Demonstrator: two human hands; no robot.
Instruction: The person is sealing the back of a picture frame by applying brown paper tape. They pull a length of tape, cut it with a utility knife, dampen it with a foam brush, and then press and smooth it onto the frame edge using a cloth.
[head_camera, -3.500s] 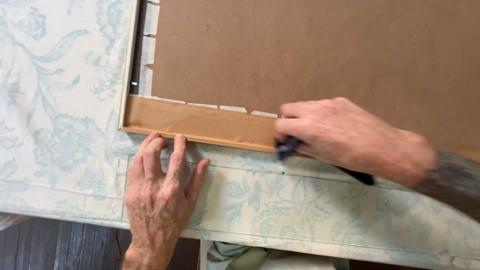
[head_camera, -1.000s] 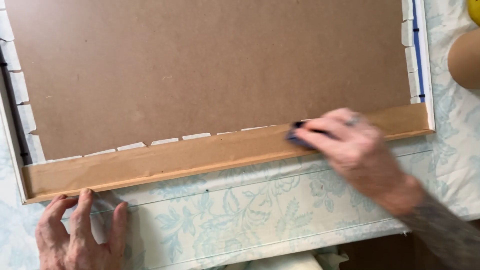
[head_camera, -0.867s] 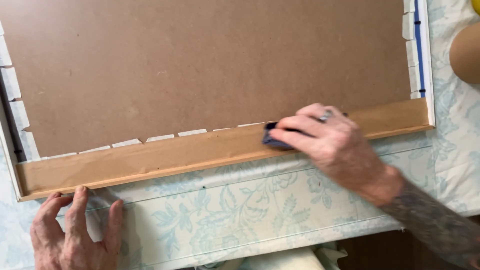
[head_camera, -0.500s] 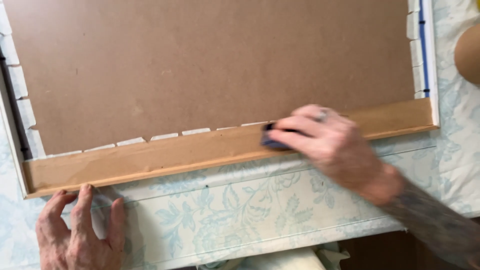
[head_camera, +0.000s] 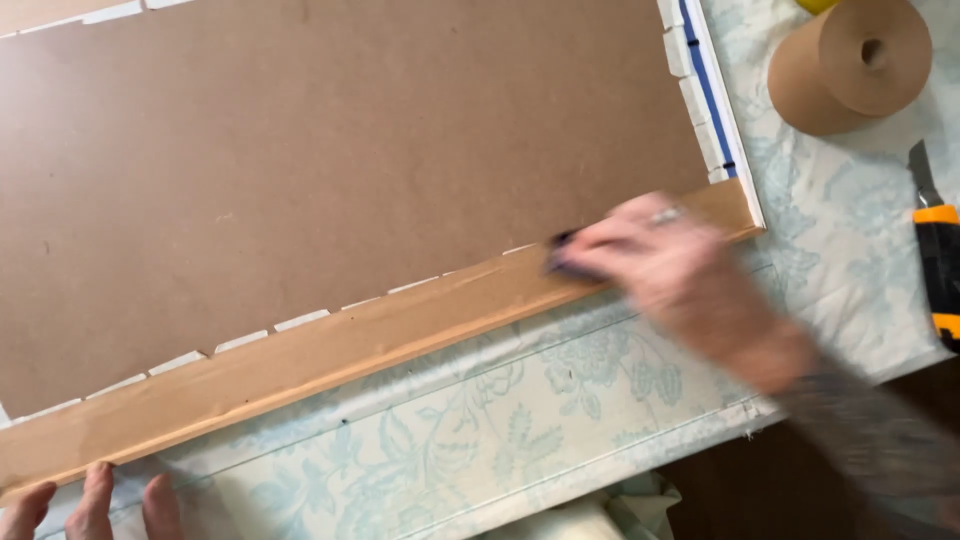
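Right hand grip closed on dark tool, brown tape strip rising left-to-right, left hand flat, empty.

The brown backing board lies bare, giving open room above the taped strip. To the right, a tape roll and utility knife crowd the cloth.

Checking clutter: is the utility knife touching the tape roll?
Apart. The head view shows floral cloth between the utility knife and the tape roll.

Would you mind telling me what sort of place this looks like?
Probably a home picture-framing or craft workspace: a brown backing board lies on a floral cloth, with a roll of brown paper tape and a utility knife beside it.
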